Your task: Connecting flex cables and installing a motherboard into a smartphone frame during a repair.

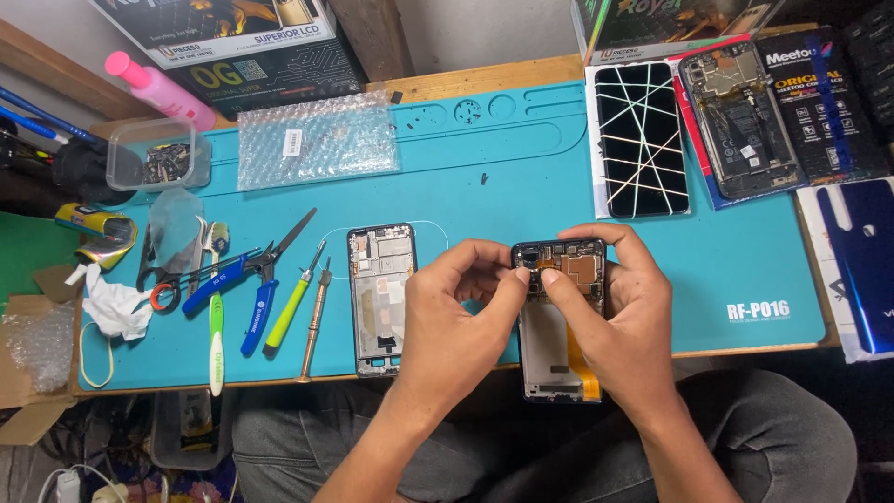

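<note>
Fingertips of the left hand [466,303] and right hand [610,307] pinch at the top corner of an opened phone [562,317], held at the near edge of the blue work mat [521,168]. A bare phone frame [381,298] lies just left; screwdrivers [303,303] and pliers [247,279] lie beyond. Judged a component-seating step, needing fine fingertip control.

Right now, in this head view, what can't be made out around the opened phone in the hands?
- Top left corner of the opened phone: covered by fingertips of the left hand and right hand.
- Whether a small part is pinched there: too small, hidden by fingers.
- Contents of the clear plastic box: too small.
- Blue back cover: cut off by the right edge.
</note>
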